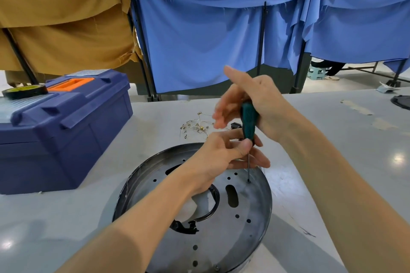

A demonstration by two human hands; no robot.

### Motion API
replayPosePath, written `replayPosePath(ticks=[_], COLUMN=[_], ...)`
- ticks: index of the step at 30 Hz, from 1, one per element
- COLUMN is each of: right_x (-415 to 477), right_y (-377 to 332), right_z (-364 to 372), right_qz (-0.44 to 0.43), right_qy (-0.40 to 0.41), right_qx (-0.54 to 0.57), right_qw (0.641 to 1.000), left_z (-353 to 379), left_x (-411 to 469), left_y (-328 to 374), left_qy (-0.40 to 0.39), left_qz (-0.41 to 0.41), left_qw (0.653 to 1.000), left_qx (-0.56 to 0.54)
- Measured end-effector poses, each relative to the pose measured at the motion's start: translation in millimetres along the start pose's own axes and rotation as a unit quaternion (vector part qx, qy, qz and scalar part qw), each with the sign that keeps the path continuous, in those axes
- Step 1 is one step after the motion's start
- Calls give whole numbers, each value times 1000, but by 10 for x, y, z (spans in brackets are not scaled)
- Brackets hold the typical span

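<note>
A round metal plate (pixel 250 235) with several holes and slots lies on the grey table in front of me. A screwdriver with a green handle (pixel 249 120) stands upright, its thin shaft tip in a hole near the plate's far right rim. My right hand (pixel 259 104) holds the top of the handle, the fingers blurred. My left hand (pixel 218 157) pinches the lower end of the handle where the shaft starts, its wrist over the plate's central opening.
A blue toolbox (pixel 62 131) with an orange handle stands at the left, a roll of black tape (pixel 24 91) on its lid. Thin wires with small terminals (pixel 197 125) lie behind the plate. Blue and brown cloth screens hang beyond the table's far edge.
</note>
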State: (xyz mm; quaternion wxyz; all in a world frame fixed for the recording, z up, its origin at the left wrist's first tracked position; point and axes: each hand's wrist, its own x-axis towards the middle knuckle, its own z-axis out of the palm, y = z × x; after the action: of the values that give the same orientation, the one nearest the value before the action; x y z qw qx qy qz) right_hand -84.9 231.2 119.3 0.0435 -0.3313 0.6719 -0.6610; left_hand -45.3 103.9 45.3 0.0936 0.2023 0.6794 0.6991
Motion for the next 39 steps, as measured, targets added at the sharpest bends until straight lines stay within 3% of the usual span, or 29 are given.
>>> replayPosePath(ticks=[2,4,8,11,13,15,17,19,21,23,25,28,30,32,34,36,39], right_x=[34,46,4,-28,-45,-19,38,74,76,81,56,-1,-48,-50,-7,33,68], right_y=[34,67,100,169,215,181,64,0,22,75,112,150,172,156,70,30,78], right_z=[30,58,125,259,340,266,78,-91,-99,-24,70,219,292,245,106,-31,-34], right_qz=[41,49,2,-66,-84,-40,68,122,110,96,64,-20,-45,-16,71,122,108], right_qy=[-19,12,179,329,368,287,89,-52,-96,-44,82,276,336,268,94,-36,-72], right_qx=[47,67,23,-85,-114,-42,59,107,129,133,109,33,-4,30,85,138,189], right_qw=[998,996,984,938,919,956,992,985,981,985,989,960,941,963,989,982,973], left_z=[-2,-17,2,44,57,43,21,24,18,-3,-14,31,52,27,2,8,-4], left_x=[-4,-9,10,40,33,19,13,15,20,7,0,30,36,28,15,17,31], left_y=[-5,-24,-42,-49,-49,-38,-25,-16,-35,-42,-38,-34,-40,-53,-45,-47,-73], left_qy=[-1,2,9,20,27,27,22,7,-7,1,11,24,37,38,36,26,11], left_qz=[-2,-6,4,17,18,12,6,-3,-8,-13,-15,-10,-7,-10,-16,-22,-26], left_qw=[1000,1000,999,999,999,998,998,999,998,997,994,994,995,995,995,995,993], left_qx=[-12,-28,-50,-42,-39,-49,-53,-51,-55,-73,-106,-111,-89,-89,-95,-95,-117])
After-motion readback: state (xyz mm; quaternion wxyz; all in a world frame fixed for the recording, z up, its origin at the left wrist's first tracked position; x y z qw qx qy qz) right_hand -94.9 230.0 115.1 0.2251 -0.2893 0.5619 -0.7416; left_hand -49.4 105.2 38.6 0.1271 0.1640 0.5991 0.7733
